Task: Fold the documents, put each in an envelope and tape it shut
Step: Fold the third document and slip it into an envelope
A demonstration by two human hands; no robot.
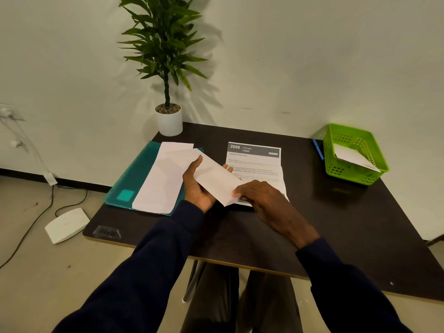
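Note:
A white envelope (213, 176) is held slanted above the dark table (336, 212). My left hand (198, 188) cups it from below, thumb along its far edge. My right hand (266, 200) pinches its near right corner. Under them a printed document (254, 162) headed "2666 Kitchen" lies flat, its lower part hidden by my hands. To the left a stack of white paper (163, 181) rests on a teal folder (134, 181).
A green basket (360, 174) with a white envelope (353, 157) inside stands at the table's back right, a blue pen (318, 149) beside it. A potted plant (168, 116) stands at the back edge. A white device (66, 224) and cables lie on the floor at left.

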